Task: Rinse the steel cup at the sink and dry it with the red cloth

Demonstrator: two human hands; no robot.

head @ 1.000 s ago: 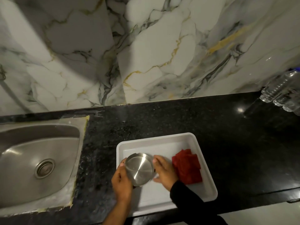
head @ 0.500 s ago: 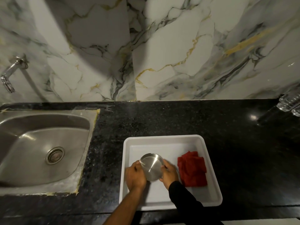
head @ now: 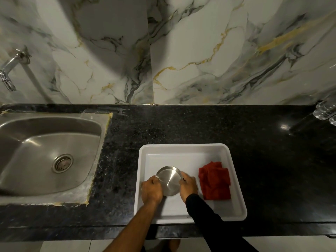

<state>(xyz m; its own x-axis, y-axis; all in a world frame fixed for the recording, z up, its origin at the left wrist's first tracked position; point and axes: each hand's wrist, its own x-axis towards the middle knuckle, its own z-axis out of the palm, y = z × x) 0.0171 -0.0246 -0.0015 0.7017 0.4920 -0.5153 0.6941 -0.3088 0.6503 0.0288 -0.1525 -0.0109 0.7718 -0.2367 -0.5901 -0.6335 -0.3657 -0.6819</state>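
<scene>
Two hands clasp the steel cup from either side inside the white tray: the left hand curls around its left wall, the right hand, in a black sleeve, around its right. Just right of the right hand lies the folded red cloth in the same tray. Well left of the left hand sits the steel sink, set in the black counter, with a tap on the wall above it.

A black speckled counter carries a white tray and, far right, seemingly clear bottles.
</scene>
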